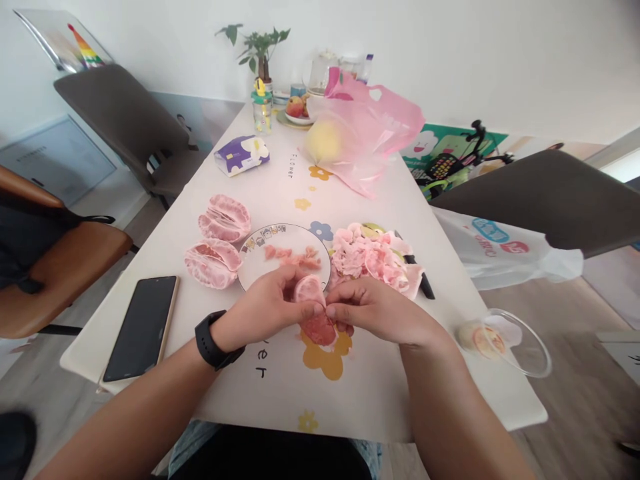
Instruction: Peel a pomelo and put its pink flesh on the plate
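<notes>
The left hand (pixel 260 310), wearing a black watch (pixel 213 340), and the right hand (pixel 377 310) meet at lower centre, fingers closed on a pomelo segment (pixel 315 323) between them. Just beyond lie a plate (pixel 285 228) holding pulp (pixel 293 257), pink membrane (pixel 370 257) to the right, and pomelo pieces (pixel 217 260) to the left.

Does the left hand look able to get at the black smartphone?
Probably yes: the left hand is near the smartphone, with only the tabletop between them, though it holds a pomelo segment with the right hand.
</notes>
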A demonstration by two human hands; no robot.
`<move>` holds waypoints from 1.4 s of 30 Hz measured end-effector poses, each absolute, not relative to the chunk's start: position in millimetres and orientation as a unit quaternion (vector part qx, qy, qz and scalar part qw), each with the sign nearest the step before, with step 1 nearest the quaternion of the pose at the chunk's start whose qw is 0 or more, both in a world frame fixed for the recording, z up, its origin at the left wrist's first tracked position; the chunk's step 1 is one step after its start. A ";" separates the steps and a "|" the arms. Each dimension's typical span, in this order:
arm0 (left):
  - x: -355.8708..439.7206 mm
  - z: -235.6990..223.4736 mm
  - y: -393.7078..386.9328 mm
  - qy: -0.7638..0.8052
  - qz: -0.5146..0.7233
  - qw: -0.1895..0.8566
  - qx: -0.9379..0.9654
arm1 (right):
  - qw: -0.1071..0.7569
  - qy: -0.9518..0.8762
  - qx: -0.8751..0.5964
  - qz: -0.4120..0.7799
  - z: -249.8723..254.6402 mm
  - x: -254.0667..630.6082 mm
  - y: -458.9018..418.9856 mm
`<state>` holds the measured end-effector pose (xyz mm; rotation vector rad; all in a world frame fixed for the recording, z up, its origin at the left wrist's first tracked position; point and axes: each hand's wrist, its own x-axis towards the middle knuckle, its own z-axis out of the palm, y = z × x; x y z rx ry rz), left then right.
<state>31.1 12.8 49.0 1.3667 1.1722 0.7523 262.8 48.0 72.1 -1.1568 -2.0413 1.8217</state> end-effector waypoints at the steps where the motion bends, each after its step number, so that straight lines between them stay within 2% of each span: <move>1: 31.1 48.7 12.9 0.496 0.320 0.560 0.581 | 0.086 -0.686 -0.391 0.608 71.5 262.5 47.8; 11: 31.7 49.7 15.9 0.483 0.338 0.593 0.548 | 0.101 -0.730 -0.452 0.503 67.0 253.6 40.9; 16: 29.8 47.5 15.8 0.455 0.355 0.609 0.544 | 0.147 -0.723 -0.484 0.470 69.5 245.3 37.3; 29: 33.6 44.0 12.8 0.390 0.417 0.628 0.528 | 0.238 -0.629 -0.507 0.540 66.9 240.5 38.7; 35: 30.8 40.2 9.2 0.381 0.456 0.529 0.606 | 0.307 -0.556 -0.512 0.579 62.0 237.0 39.3; 42: 27.2 42.5 9.8 0.322 0.478 0.355 0.737 | 0.372 -0.493 -0.501 0.607 48.2 241.7 45.2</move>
